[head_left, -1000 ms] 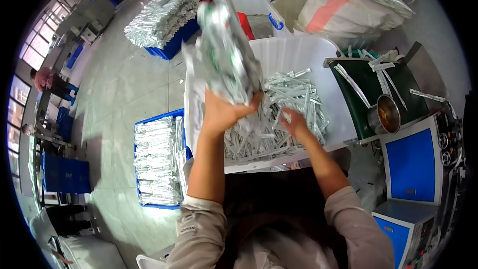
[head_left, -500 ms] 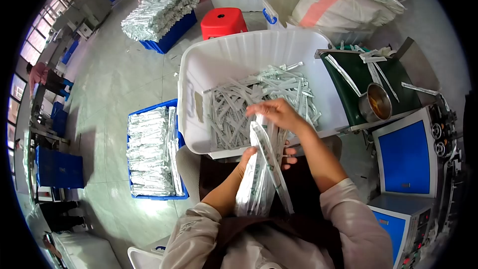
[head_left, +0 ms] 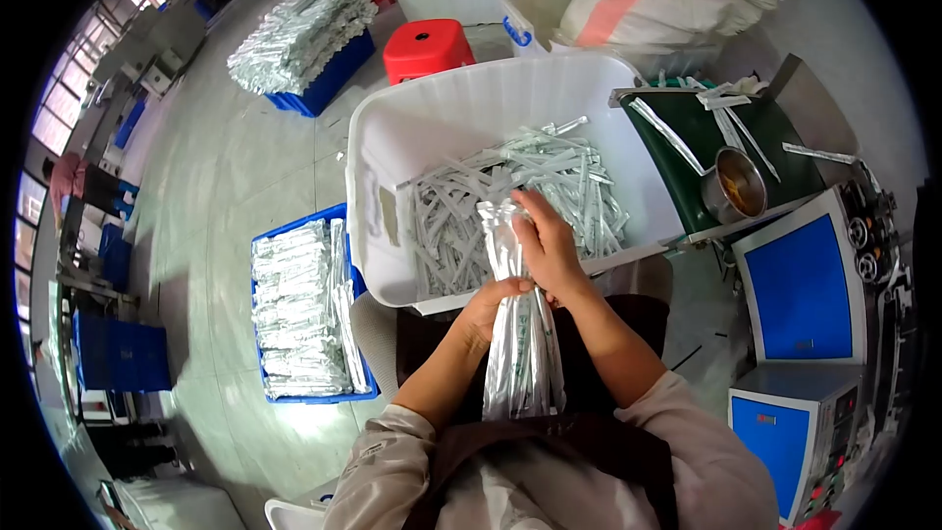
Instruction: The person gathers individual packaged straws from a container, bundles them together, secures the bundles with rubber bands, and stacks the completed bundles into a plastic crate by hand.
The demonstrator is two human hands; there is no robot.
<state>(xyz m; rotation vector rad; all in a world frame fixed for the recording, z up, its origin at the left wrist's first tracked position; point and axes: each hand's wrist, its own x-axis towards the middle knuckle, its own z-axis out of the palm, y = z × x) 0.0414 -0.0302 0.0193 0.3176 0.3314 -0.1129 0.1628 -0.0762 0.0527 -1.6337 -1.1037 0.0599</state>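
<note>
A bundle of long thin silvery wrapped packets (head_left: pixel 527 353) stands in front of my body, its lower end near the brown apron on my lap. My left hand (head_left: pixel 494 304) is closed around the middle of the bundle. Higher up, my right hand (head_left: pixel 549 250) grips its right side near the top ends, fingers curled over them. Just beyond both hands, a large white plastic tub (head_left: pixel 368 186) holds many loose packets (head_left: pixel 451 211) lying in a jumble.
To the left, a blue crate (head_left: pixel 368 373) holds stacked packets; another heaped blue crate (head_left: pixel 312 93) stands farther back. A red stool (head_left: pixel 427 49) is behind the tub. At right are a green belt (head_left: pixel 677 172), a metal bowl (head_left: pixel 734 185) and a blue-panelled machine (head_left: pixel 805 285). A person (head_left: pixel 83 182) stands far left.
My right hand has come down from above the bundle and now grips its upper part. A packet that slanted across the front now lines up with the others. The view has shifted slightly.
</note>
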